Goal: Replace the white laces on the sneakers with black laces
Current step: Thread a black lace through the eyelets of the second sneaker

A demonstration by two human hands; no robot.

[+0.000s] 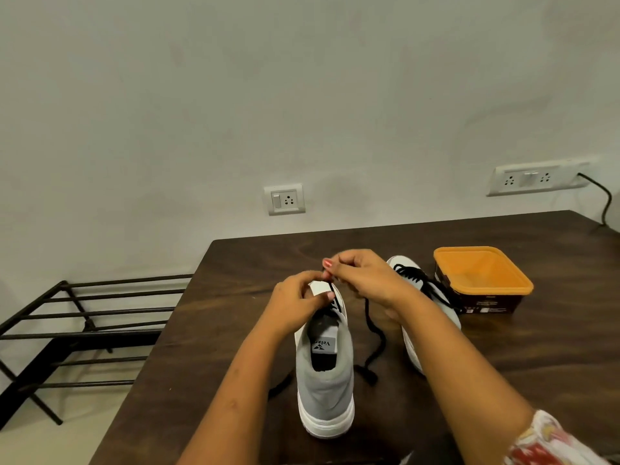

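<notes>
A grey sneaker with a white sole stands on the dark wooden table, heel toward me. My left hand grips its toe end, fingers curled over the front eyelets. My right hand pinches a black lace just above the toe; the lace's loose end trails down onto the table to the right of the shoe. Another black lace end lies left of the heel. A second sneaker, laced in black, lies behind my right forearm, partly hidden.
An orange plastic tub with dark sides sits at the right of the table. A black metal rack stands on the floor to the left. Wall sockets are behind the table, and a black cable hangs at the far right.
</notes>
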